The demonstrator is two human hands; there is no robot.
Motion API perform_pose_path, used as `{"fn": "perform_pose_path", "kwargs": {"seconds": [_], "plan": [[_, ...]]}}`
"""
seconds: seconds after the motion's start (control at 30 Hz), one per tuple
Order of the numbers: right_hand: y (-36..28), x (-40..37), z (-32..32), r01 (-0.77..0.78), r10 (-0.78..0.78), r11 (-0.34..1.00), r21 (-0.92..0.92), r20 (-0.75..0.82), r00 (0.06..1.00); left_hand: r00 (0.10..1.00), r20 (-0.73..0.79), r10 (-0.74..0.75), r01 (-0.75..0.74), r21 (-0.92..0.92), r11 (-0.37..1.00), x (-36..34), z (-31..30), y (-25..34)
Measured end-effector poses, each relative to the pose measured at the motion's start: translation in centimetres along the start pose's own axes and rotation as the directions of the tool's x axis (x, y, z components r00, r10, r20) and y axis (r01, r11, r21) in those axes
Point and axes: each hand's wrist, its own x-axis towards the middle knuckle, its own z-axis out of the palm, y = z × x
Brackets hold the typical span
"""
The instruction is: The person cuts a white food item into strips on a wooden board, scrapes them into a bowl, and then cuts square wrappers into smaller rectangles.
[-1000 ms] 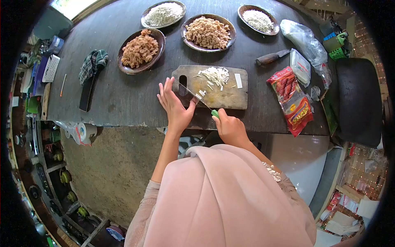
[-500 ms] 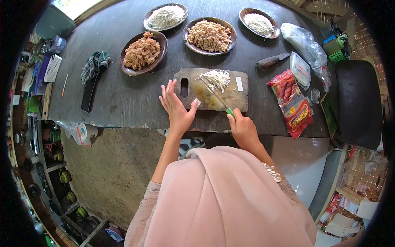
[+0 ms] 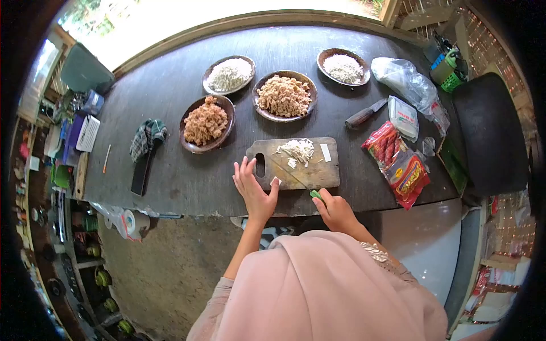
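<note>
A knife with a green handle (image 3: 315,195) is gripped in my right hand (image 3: 336,211), its thin blade lying diagonally over the wooden cutting board (image 3: 330,177). My left hand (image 3: 255,193) is at the board's front left corner with fingers spread. Its thumb tip touches a small white piece (image 3: 277,181) at the board's edge. Thin white strips (image 3: 298,150) lie heaped at the back of the board. One flat white rectangular slice (image 3: 325,152) rests apart at the right. A yellowish stain marks the board's middle.
Behind the board stand brown plates of crumbly brown pieces (image 3: 286,95), darker brown pieces (image 3: 206,120) and white shreds (image 3: 228,74). To the right lie another knife (image 3: 365,113), a red packet (image 3: 398,165) and plastic bags (image 3: 405,82). A phone (image 3: 141,173) and checked cloth (image 3: 148,138) lie left.
The view has tilted up, so the table appears lower and the window shows behind it. The knife blade has drawn slightly toward me over the board. My left hand keeps its pose.
</note>
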Motion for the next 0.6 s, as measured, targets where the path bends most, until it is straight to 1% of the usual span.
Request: {"fn": "perform_pose_path", "kwargs": {"seconds": [0.03,0.1,0.17,0.23,0.3,0.37,0.43,0.6], "plan": [[-0.1,0.2,0.0,0.003,-0.003,1.0,0.006,-0.017,1.0,1.0,0.0,0.018,-0.018,0.001,1.0,0.2,0.0,0.2],[-0.2,0.3,-0.1,0.012,-0.009,0.999,-0.049,0.074,0.997,1.0,0.004,0.018,-0.018,0.041,0.999,0.0,-0.1,0.3],[-0.2,0.6,-0.3,0.006,-0.001,0.999,-0.049,0.097,0.995,1.0,0.003,0.009,-0.009,0.011,1.0,-0.1,-0.1,0.0],[-0.3,1.1,-0.6,0.008,-0.001,0.999,-0.054,0.124,0.992,0.999,-0.036,0.001,0.001,0.052,0.999,-0.2,-0.2,0.3],[-0.6,1.1,-0.8,-0.022,0.028,0.999,-0.036,0.164,0.986,0.997,-0.075,-0.015,0.017,0.02,1.0,-0.2,-0.3,0.8],[-0.8,1.2,-1.0,-0.019,0.021,1.0,-0.017,0.156,0.987,0.994,-0.104,-0.032,0.031,-0.011,0.999,-0.3,-0.4,0.6],[-0.9,1.1,-0.9,-0.022,0.021,1.0,0.003,0.149,0.989,0.987,-0.159,-0.033,0.008,-0.158,0.987,-0.5,-0.4,0.1],[-0.8,0.9,-0.7,-0.005,0.007,1.0,-0.015,0.115,0.993,0.992,-0.118,-0.036,0.02,-0.134,0.991,-0.6,-0.8,-0.3]]}}
